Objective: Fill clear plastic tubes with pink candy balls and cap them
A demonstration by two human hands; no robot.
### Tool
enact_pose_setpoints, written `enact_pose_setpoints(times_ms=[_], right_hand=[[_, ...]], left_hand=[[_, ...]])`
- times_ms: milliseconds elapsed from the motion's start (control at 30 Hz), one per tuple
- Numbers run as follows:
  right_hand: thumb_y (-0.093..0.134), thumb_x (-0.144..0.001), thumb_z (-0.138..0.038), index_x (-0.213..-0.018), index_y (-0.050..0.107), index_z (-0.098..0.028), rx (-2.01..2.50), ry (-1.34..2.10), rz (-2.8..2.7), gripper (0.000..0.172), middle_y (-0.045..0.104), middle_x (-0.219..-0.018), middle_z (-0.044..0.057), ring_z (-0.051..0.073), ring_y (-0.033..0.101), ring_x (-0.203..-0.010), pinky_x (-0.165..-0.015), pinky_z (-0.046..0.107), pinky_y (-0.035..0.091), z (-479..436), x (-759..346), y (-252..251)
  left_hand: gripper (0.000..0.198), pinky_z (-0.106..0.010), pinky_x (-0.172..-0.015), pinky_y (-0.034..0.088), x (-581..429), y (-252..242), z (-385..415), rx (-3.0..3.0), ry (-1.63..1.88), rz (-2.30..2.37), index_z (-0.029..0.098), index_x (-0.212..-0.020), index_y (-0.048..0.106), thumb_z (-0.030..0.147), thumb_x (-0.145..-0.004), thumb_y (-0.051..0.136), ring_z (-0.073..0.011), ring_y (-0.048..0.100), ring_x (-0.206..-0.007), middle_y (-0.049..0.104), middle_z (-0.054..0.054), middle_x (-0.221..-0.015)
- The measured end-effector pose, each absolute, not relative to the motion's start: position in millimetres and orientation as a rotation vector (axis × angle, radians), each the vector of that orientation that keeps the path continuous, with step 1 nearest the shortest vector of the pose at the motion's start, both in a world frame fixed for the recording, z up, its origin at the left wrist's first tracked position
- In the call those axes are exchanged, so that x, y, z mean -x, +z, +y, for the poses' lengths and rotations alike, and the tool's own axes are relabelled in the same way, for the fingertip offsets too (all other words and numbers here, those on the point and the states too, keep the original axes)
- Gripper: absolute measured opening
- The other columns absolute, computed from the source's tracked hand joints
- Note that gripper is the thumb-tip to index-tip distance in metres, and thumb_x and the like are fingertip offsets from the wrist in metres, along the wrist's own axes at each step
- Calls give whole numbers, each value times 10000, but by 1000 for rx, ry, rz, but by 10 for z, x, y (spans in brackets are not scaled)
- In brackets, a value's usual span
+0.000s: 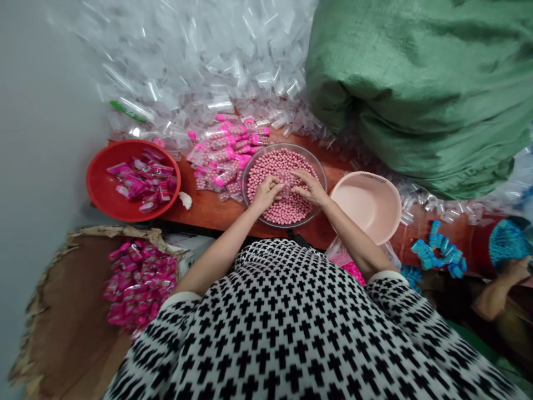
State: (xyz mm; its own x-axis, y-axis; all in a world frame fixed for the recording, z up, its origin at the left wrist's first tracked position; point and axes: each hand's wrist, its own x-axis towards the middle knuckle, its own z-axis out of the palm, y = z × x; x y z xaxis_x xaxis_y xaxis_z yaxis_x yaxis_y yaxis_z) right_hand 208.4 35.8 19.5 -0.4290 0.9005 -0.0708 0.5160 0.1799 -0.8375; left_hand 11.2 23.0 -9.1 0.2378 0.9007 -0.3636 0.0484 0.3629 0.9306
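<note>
We look down on both hands working over a clear bowl [323, 176] of pink beads [287, 214], which stands near the front edge of the wooden table [222, 208]. The left hand [267, 193] is narrow, thumb and fingertips drawn close together beside a clear container [286, 181] above the beads; we cannot tell whether it grips it. The right hand [310, 188] is wider, its fingers curved and parted on the container's other side.

Just left of the bowl we see a heap of bead-filled tubes with bright pink caps [227, 153], and beyond it a large spread of clear empty containers [200, 61]. Farther left sits a red basin [92, 186] with pink packets [144, 180] in it, a white scrap [185, 200] beside it; below, more pink packets [137, 283] lie in a torn-edged carton [69, 300].

To the right of the bowl we find a pale pink basin [362, 203] — then some blue packets [441, 253] and, at the edge, a co-worker's hand [516, 271]. A bulky green sack [420, 89] rests behind.
</note>
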Motion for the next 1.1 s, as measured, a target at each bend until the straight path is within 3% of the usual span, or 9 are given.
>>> enact_pose_setpoints(times_ms=[133, 300, 433, 567, 633, 767, 867, 933, 1100], right_hand=[[513, -911, -531, -1223, 636, -244, 1109, 1255, -2139, 442, 633, -1240, 83, 223, 557, -1170, -1038, 395, 415, 354, -2145, 352], [544, -918, -409, -1121, 655, -216, 1164, 1199, -2154, 302, 677, -1088, 75, 207, 610, -1019, -933, 350, 460, 202, -2128, 338], [561, -917, -285, -982, 638, -187, 1285, 1171, -2166, 141, 672, -985, 57, 173, 604, -932, -869, 291, 462, -44, -2032, 223], [564, -927, -276, -965, 618, -186, 1585, 1109, -1975, 112, 670, -975, 43, 151, 598, -904, -839, 259, 461, -308, -1873, 92], [581, -921, -315, -1004, 626, -186, 1672, 1083, -1924, 160, 672, -1030, 54, 165, 604, -950, -858, 274, 467, -436, -1896, 94], [604, -904, -356, -1207, 599, -223, 1833, 896, -1899, 331, 585, -1306, 77, 207, 515, -1226, -1029, 329, 416, -699, -2435, 246], [522, -929, -231, -1195, 616, -196, 2255, 861, -1917, 284, 623, -1238, 105, 231, 555, -1167, -983, 346, 438, -888, -3124, 334], [548, -876, -159, -1142, 644, -173, 2523, 1038, -2033, 283, 634, -1213, 138, 257, 580, -1120, -928, 355, 454, -979, -3519, 311], [665, -750, -125, -990, 676, -130, 2559, 1183, -2022, 240, 679, -1101, 153, 255, 622, -1018, -861, 322, 455, -1055, -3919, 62]], left_hand=[[364, -313, -604, 616, -105, 14, 184, -923, 711, 1015, 192, -959, 541, 455, -749, 678, -120, 633, -688, 587, 21, -814], [490, -343, -662, 623, -99, 133, 155, -981, 698, 1010, 180, -951, 653, 550, -645, 754, -168, 663, -762, 679, -30, -896], [474, -405, -815, 589, -26, 63, 104, -1217, 615, 1031, 192, -945, 718, 557, -646, 766, -236, 679, -855, 729, -61, -923], [432, -435, -955, 520, 51, -115, 44, -1393, 561, 1117, 208, -969, 721, 534, -686, 733, -257, 656, -990, 729, -58, -1008], [427, -414, -919, 538, 60, -167, 8, -1358, 592, 1190, 200, -977, 707, 524, -699, 717, -232, 665, -928, 724, -50, -967], [440, -355, -776, 592, -36, -131, -41, -1138, 662, 1197, 195, -1016, 661, 504, -707, 718, -177, 670, -769, 701, -32, -885], [467, -343, -707, 611, -188, -45, -68, -995, 693, 1125, 191, -992, 629, 519, -678, 738, -168, 667, -743, 687, -38, -889], [487, -346, -683, 618, -291, 4, -92, -946, 684, 1082, 190, -988, 612, 531, -666, 744, -167, 665, -748, 682, -43, -901], [479, -315, -648, 624, -446, 80, -156, -895, 631, 1015, 191, -986, 615, 511, -663, 764, -136, 635, -731, 660, -29, -896]])
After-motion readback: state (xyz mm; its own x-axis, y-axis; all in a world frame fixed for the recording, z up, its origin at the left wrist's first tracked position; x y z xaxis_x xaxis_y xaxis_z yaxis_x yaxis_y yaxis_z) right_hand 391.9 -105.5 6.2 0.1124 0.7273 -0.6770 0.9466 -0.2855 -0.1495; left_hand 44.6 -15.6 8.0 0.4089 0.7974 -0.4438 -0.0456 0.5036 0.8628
